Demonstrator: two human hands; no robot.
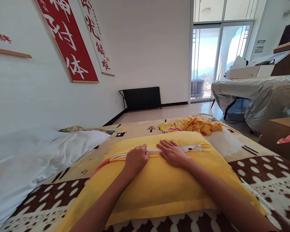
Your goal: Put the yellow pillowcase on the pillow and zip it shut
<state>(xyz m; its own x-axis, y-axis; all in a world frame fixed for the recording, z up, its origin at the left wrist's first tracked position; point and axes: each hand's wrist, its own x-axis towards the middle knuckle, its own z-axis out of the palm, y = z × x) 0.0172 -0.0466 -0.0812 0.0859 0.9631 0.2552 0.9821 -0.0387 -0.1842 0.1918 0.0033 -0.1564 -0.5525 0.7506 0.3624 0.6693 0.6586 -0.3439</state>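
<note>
One yellow pillow (169,187) (zipper (118,156) up) lies beneath both hands (137,157) (172,153).

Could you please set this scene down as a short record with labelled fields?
Main item: yellow pillow, lying flat with its zipper facing up
Left hand: curled closed at the zipper, exact grip hidden
Right hand: spread flat on the pillow, beside the left hand
Surface: patterned blanket
Beyond the pillow: crumpled yellow cloth
Left side: white bedding
Background: black panel by the wall, glass door, plastic-covered table
</note>
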